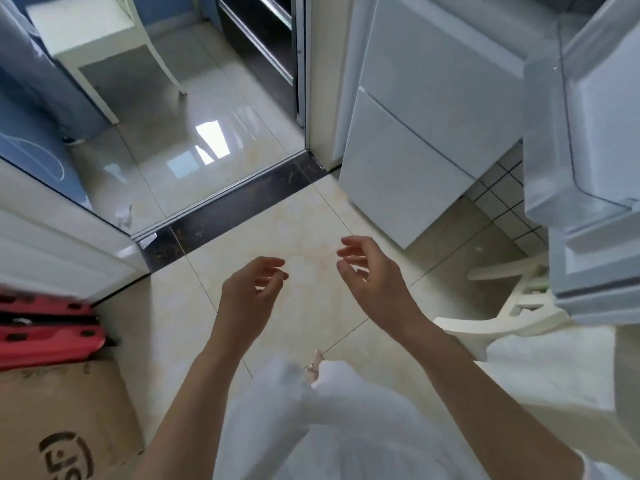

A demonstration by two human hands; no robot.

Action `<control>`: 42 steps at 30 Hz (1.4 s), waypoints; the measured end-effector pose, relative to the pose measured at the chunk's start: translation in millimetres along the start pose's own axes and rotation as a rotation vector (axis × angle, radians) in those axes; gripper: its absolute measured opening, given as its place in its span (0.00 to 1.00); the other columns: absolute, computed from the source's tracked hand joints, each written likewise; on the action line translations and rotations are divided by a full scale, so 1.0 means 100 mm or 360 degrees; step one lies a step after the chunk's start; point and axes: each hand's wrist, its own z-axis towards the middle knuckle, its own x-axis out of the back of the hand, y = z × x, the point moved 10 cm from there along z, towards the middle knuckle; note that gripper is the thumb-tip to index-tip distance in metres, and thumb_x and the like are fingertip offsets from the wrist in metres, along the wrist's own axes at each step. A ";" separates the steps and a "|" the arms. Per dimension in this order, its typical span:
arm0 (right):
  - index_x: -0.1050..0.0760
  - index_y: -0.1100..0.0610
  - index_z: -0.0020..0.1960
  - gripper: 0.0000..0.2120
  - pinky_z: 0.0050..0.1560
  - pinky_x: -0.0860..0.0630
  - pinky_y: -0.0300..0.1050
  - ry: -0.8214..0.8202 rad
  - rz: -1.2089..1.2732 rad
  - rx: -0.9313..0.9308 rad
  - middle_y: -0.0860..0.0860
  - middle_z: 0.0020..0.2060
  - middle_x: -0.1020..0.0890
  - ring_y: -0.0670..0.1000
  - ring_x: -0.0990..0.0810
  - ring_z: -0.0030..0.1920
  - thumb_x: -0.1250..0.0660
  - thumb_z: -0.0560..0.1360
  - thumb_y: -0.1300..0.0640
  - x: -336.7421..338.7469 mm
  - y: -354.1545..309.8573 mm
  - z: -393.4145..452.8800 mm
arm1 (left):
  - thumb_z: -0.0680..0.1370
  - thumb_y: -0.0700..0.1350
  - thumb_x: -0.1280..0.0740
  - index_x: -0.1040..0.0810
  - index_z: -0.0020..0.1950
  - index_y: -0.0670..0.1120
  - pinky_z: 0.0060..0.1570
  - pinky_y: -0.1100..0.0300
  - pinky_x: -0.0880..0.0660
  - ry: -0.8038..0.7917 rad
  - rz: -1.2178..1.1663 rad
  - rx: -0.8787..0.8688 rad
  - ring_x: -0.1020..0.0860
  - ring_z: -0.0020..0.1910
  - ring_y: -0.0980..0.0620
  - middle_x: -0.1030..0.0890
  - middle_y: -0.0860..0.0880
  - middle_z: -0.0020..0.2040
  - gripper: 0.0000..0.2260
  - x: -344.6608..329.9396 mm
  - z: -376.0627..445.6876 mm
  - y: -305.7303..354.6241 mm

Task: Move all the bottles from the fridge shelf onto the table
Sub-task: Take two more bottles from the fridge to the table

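Both hands empty; left hand point(250, 293), right hand point(372, 277) between cardboard box point(59, 417), fridge door point(585, 161).

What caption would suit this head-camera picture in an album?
Both hands, left hand and right hand, hang empty over the tiled floor beside the open fridge door; no bottles show.

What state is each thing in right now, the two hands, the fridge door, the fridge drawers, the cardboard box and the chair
Left hand: empty, fingers loosely curled, held over the floor.
Right hand: empty, fingers loosely curled, held over the floor.
Fridge door: swung open, door shelf showing, no bottles visible in it.
Fridge drawers: both fronts closed.
Cardboard box: on the floor, top closed.
Chair: standing upright in the next room.
No bottles in view.
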 end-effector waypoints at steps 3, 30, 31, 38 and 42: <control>0.30 0.52 0.64 0.15 0.61 0.25 0.45 0.0064 -0.0003 -0.0017 0.46 0.56 0.21 0.45 0.23 0.58 0.37 0.78 0.54 0.15 -0.06 0.36 | 0.78 0.40 0.34 0.21 0.51 0.52 0.47 0.62 0.21 -0.0089 0.0054 -0.0070 0.18 0.42 0.58 0.16 0.55 0.43 0.08 -0.11 0.44 0.19; 0.32 0.50 0.65 0.17 0.61 0.28 0.42 0.0949 -0.0107 -0.0199 0.45 0.60 0.24 0.45 0.25 0.60 0.36 0.78 0.52 2.20 -0.85 3.58 | 0.77 0.37 0.34 0.20 0.57 0.47 0.49 0.70 0.23 -0.0805 0.0129 -0.0927 0.19 0.46 0.62 0.16 0.56 0.47 0.11 -1.28 4.76 2.94; 0.32 0.50 0.66 0.17 0.61 0.28 0.41 0.0975 -0.0120 -0.0194 0.46 0.60 0.24 0.45 0.25 0.60 0.36 0.78 0.52 2.32 -0.86 3.65 | 0.77 0.37 0.34 0.20 0.57 0.47 0.48 0.70 0.23 -0.0810 0.0116 -0.0958 0.19 0.46 0.61 0.16 0.55 0.47 0.11 -1.36 4.83 3.07; 0.31 0.53 0.66 0.17 0.59 0.28 0.40 0.1188 -0.0120 -0.0168 0.49 0.61 0.24 0.46 0.25 0.59 0.36 0.78 0.54 3.17 -0.87 4.06 | 0.77 0.36 0.34 0.20 0.57 0.47 0.48 0.68 0.22 -0.0778 0.0000 -0.1060 0.19 0.47 0.59 0.17 0.56 0.47 0.11 -1.85 5.26 3.84; 0.30 0.55 0.65 0.17 0.59 0.28 0.39 0.1375 -0.0128 -0.0137 0.50 0.59 0.23 0.48 0.23 0.59 0.34 0.77 0.56 3.70 -0.88 4.16 | 0.77 0.35 0.34 0.20 0.55 0.45 0.45 0.72 0.24 -0.0713 -0.0082 -0.1139 0.19 0.45 0.59 0.17 0.55 0.45 0.10 -2.11 5.34 4.31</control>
